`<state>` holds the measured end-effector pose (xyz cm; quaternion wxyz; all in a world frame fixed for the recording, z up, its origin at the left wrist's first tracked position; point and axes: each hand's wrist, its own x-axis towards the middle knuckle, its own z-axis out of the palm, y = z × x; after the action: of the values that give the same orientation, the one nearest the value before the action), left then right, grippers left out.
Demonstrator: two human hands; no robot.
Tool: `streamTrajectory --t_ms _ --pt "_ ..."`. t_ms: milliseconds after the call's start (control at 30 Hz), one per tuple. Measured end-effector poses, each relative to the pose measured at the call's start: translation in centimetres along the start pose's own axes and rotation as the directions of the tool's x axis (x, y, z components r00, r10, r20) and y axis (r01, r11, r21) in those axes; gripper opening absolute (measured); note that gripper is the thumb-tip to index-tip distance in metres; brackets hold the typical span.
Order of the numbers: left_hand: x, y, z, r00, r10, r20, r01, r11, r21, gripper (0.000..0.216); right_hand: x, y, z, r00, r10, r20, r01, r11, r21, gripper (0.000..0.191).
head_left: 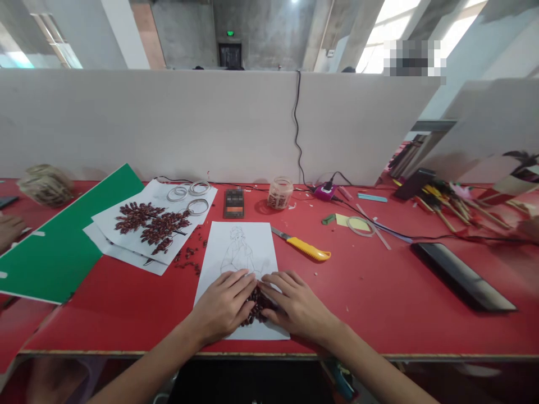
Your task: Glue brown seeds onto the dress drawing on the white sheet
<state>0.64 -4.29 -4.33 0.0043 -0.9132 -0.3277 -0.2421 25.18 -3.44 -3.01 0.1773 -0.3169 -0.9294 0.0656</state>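
A white sheet of paper (214,252) with a pencil-like figure drawing lies in front of me. Dark red-brown seeds (255,315) are heaped on its lower half, partly hidden by my hands. My left hand (227,302) rests flat at the left of the heap, fingers stretched out and touching the seeds. From the right, my right hand (292,302) lies against the same heap with its fingers extended. The fingertips of both hands nearly meet above it. Just beyond the sheet's right edge is a yellow utility knife (309,248) with its blade out.
At left, seed clusters (158,224) cover drawn sheets beside a green board (90,224). A phone (234,203) and a glass jar (280,193) stand behind my paper. A black tablet-like slab (463,276), tape rings and cables lie rightward. Another person's hand (10,230) shows far left.
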Motion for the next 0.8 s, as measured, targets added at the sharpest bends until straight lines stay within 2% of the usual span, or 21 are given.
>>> streamTrajectory --t_ms 100,133,200,267,300,333,400,500,633,800 --pt "0.1 -0.2 -0.5 0.98 -0.166 -0.107 0.146 0.974 -0.174 0.034 0.1 -0.1 -0.2 0.997 -0.06 0.04 0.06 0.998 0.019 0.05" --pt "0.1 -0.5 -0.8 0.956 -0.255 -0.146 0.215 0.946 -0.243 0.033 0.2 -0.1 -0.2 0.995 -0.079 0.059 0.077 0.997 0.028 0.049" --pt "-0.1 -2.0 -2.0 0.875 -0.437 -0.207 0.354 0.871 -0.34 0.031 0.4 -0.2 -0.3 0.992 -0.094 0.088 0.09 0.995 0.041 0.046" --pt "-0.9 -4.6 -3.6 0.789 -0.569 -0.232 0.484 0.808 -0.336 0.029 0.5 -0.3 -0.5 0.991 -0.082 0.104 0.077 0.996 0.049 0.045" --pt "-1.5 -6.2 -4.4 0.759 -0.612 -0.224 0.55 0.786 -0.282 0.028 0.6 -0.3 -0.5 0.992 -0.073 0.105 0.068 0.996 0.053 0.045" --pt "-2.3 -7.8 -5.2 0.75 -0.629 -0.205 0.597 0.777 -0.2 0.028 0.6 -0.4 -0.5 0.992 -0.066 0.104 0.06 0.997 0.057 0.046" --pt "-3.8 -10.9 -6.5 0.752 -0.649 -0.12 0.646 0.761 -0.063 0.031 0.6 -0.4 -0.6 0.993 -0.063 0.102 0.056 0.996 0.069 0.049" --pt "-5.2 -13.5 -7.2 0.777 -0.628 0.035 0.629 0.777 -0.018 0.034 0.4 -0.2 -0.5 0.995 -0.052 0.086 0.044 0.994 0.095 0.053" --pt "-4.3 -13.7 -6.4 0.825 -0.558 0.093 0.563 0.826 -0.04 0.034 -0.1 0.3 -0.3 1.0 0.019 -0.008 -0.018 0.992 0.122 0.049" --pt "-3.2 -13.8 -5.7 0.818 -0.562 0.122 0.567 0.824 -0.005 0.028 -0.6 0.8 -0.1 0.969 0.181 -0.169 -0.151 0.973 0.175 0.039"
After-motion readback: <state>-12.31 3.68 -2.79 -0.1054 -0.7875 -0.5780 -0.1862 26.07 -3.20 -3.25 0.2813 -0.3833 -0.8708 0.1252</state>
